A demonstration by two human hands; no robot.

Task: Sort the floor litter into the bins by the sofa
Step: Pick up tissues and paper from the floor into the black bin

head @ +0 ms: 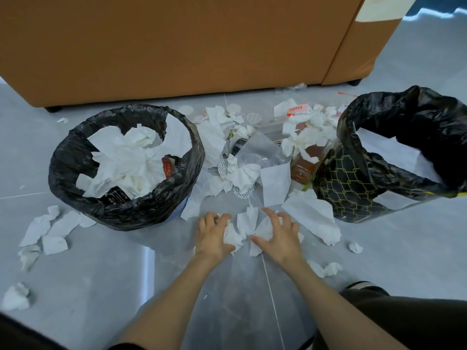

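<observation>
Left hand (212, 236) is low on the floor, fingers curled into a white tissue clump (232, 237), gripping it. Right hand (280, 238) is just beside it, fingers spread, thumb out, palm down, pressing on loose tissue sheets (262, 229). The hands are close but not touching, with tissue between them. Bare forearms come in from the bottom of the frame, and there is a dark trouser leg (404, 319) at lower right. A bigger flat tissue sheet (313, 218) lies just right of the right hand. The main litter pile (242, 170) sits beyond the hands, between the two bins: crumpled tissues, a clear plastic bag (260, 147) and round white seals (254, 116). An amber bottle (307, 162) lies tilted against the right bin. The left bin (65, 157) has a black liner, stands upright and is heaped with white tissues plus a red-brown wrapper (168, 168). The right bin (338, 178) is dark with a gold net pattern and a loose black liner; its contents cannot be seen. Torn tissue scraps (48, 231) lie left of the left bin, with a crumpled wad (16, 296) at far lower left. Small bits (326, 269) lie right of the right forearm. An orange-brown sofa (177, 46) stands behind both bins on the grey tile floor (101, 274).
</observation>
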